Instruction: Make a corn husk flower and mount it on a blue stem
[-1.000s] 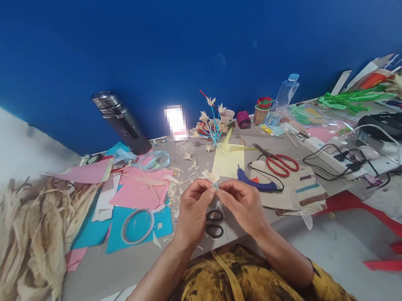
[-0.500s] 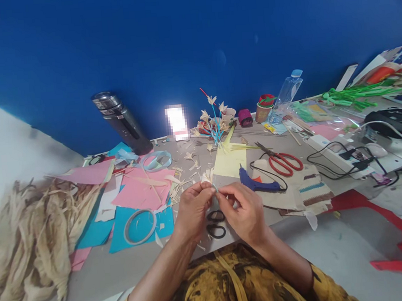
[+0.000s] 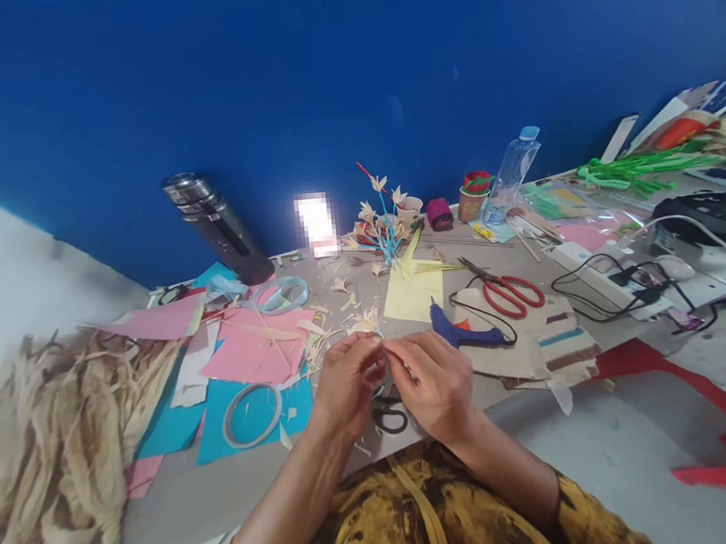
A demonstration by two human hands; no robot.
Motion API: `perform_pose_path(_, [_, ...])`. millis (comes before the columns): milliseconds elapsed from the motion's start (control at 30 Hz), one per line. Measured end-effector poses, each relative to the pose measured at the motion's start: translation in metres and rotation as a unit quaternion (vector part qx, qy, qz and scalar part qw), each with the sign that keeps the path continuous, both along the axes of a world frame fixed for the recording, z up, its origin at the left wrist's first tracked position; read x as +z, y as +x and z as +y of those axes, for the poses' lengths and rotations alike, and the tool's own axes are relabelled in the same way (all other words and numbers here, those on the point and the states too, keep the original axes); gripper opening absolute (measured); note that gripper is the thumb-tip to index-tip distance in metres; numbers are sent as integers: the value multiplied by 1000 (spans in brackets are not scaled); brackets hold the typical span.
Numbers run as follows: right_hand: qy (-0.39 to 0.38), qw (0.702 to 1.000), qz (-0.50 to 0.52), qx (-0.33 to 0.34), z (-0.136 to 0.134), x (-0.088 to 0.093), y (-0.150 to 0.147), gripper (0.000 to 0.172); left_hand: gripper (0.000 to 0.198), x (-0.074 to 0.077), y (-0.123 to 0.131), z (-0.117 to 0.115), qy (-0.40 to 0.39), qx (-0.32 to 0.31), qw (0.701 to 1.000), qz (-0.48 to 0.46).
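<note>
My left hand (image 3: pixel 351 382) is closed in a pinch on the base of a small cream flower (image 3: pixel 367 320) that looks made of dried husk. Its petals stick up past the fingertips. Against it, my right hand (image 3: pixel 433 382) pinches at the same base, thumb and forefinger together; the exact spot is covered by the fingers. Below the hands lie black-handled scissors (image 3: pixel 391 421), partly hidden. Beyond them, similar husk flowers on light blue stems (image 3: pixel 388 236) stand in a bunch, and husk scraps (image 3: pixel 321 338) are scattered to the left.
A blue glue gun (image 3: pixel 468 331) and red-handled scissors (image 3: pixel 512 294) lie to the right. Left are a tape roll (image 3: pixel 226 421), coloured paper (image 3: pixel 255 343) and dried husks (image 3: pixel 68 446). A dark flask (image 3: pixel 222 233), plastic bottle (image 3: pixel 512 172) and power strip (image 3: pixel 602 278) stand farther off.
The fingertips of both hands have drawn closer together at the flower's base, and the right hand has turned slightly inward. The camera view has shifted a little.
</note>
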State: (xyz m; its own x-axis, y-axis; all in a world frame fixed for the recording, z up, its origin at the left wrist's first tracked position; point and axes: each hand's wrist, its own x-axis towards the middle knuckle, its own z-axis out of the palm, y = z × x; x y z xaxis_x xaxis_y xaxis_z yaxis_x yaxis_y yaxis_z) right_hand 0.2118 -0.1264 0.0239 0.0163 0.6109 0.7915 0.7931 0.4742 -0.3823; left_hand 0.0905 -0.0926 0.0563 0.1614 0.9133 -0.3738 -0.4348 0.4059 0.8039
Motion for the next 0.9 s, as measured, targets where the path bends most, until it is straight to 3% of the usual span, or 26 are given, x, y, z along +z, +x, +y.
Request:
perform_pose_path(233, [-18, 999, -24, -22, 0, -3, 1, 15, 22, -1, -2, -7, 35, 10, 999, 6])
perform_pose_path(367, [-46, 999, -21, -3, 0, -3, 1, 18, 25, -2, -3, -7, 31, 14, 999, 3])
perform_pose_path(500, [-75, 990, 92, 77, -2, -3, 4, 21, 27, -1, -3, -5, 11, -1, 1000, -10])
perform_pose_path(600, [-134, 969, 188, 91, -4, -3, 9, 14, 31, 0, -3, -5, -1, -7, 1000, -13])
perform_pose_path(733, [-229, 940, 227, 115, -7, -4, 16, 12, 35, -1, -4, -5, -2, 4, 1000, 3])
perform_pose_path(900, [-247, 925, 252, 141, -10, -4, 19, 11, 31, -4, -3, -2, 39, -2, 999, 21])
